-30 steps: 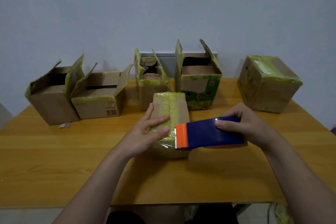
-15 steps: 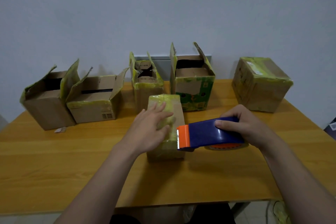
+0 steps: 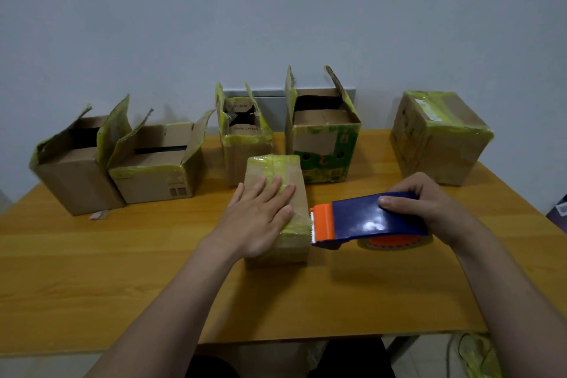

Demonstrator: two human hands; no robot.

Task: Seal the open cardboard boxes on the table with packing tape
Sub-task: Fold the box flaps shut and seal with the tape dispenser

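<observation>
Beside the right hand [image 3: 429, 209] gripping the dispenser [image 3: 368, 219], the left hand [image 3: 260, 218], now flat and open, is pressing fresh tape onto the box [image 3: 294, 242], finishing its seal.

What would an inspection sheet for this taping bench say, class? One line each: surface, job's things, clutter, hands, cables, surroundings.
Surface: wooden table, bare at the front.
Job's things: small box in the middle, flaps shut and taped; four open boxes in the back row; a taped box at far right; tape dispenser beside the small box.
Clutter: paper scrap by the leftmost box.
Hands: left hand flat on the small box; right hand holds the dispenser.
Cables: cable on the floor, lower right.
Surroundings: plain wall.
</observation>
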